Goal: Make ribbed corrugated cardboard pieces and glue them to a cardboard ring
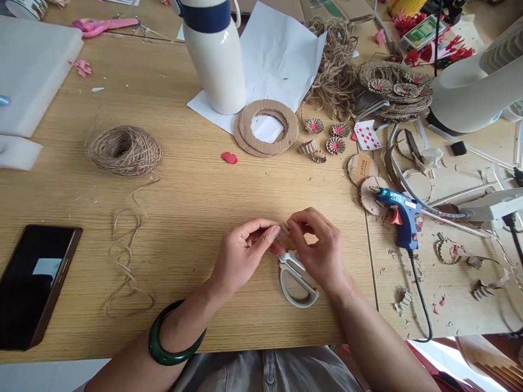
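My left hand (245, 247) and my right hand (318, 247) meet above the table near its front edge. Their fingertips pinch a small strip of corrugated cardboard (283, 231) between them, mostly hidden by the fingers. Beneath my hands lies a pair of scissors (300, 283) with pale grey handles; the blades are covered by the hands. Farther back are several small pleated cardboard rosettes (335, 145), some with red centres. To their left rest small red paper discs (229, 158) and two stacked cardboard rings (267, 128).
A blue glue gun (402, 215) lies at right, its cord running forward among cardboard scraps. A ball of twine (125, 151) and a phone (36, 286) are at left. A white bottle (216, 60) stands on white paper (281, 49); pink scissors (104, 25) lie behind.
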### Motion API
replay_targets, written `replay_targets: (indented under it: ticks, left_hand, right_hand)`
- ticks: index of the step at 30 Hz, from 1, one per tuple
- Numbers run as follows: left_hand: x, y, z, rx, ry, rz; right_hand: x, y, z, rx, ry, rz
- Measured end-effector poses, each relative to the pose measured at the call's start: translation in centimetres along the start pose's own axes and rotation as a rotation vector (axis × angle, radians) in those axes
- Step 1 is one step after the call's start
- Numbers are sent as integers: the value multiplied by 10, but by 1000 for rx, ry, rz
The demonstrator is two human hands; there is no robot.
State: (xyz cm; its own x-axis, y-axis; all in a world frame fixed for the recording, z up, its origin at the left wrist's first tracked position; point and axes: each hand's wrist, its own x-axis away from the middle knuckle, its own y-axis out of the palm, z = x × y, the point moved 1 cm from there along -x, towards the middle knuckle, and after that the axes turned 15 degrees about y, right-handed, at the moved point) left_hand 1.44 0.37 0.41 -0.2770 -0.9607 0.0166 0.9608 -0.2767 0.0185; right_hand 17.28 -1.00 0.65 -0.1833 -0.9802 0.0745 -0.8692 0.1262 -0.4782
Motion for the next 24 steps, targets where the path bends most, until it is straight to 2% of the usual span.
replay_targets:
  ticks: [4,7,10,13,14,16,18,20,21,24]
  left_hand:
    - [-4,-1,-1,178,-55,134]
    - [-7,-3,-3,312,-51,219]
    - [-6,-4,-5,407,-23,262]
    - [-5,-4,-7,506,-6,295]
    - [-5,-3,-8,536,-3,299]
    - [-5,-2,-9,584,3,299]
    - [-4,0,-10,613,14,292]
    - [-2,1,-9,625,25,287]
    - [-1,2,-8,625,29,284]
    - [1,5,-5,603,36,274]
  right_hand:
    - [-9,-21,1,-67,129,63]
    - [-5,-59,2,27,215,168]
    - [14,-112,10,232,269,321]
    - [44,-165,25,617,493,478]
    - [53,-178,29,757,558,547]
    - [68,-191,35,874,516,620]
    - [75,-183,36,724,411,680]
    - [74,-156,32,373,353,680]
    - [71,-138,28,177,327,627]
    - [53,-72,10,-128,307,237]
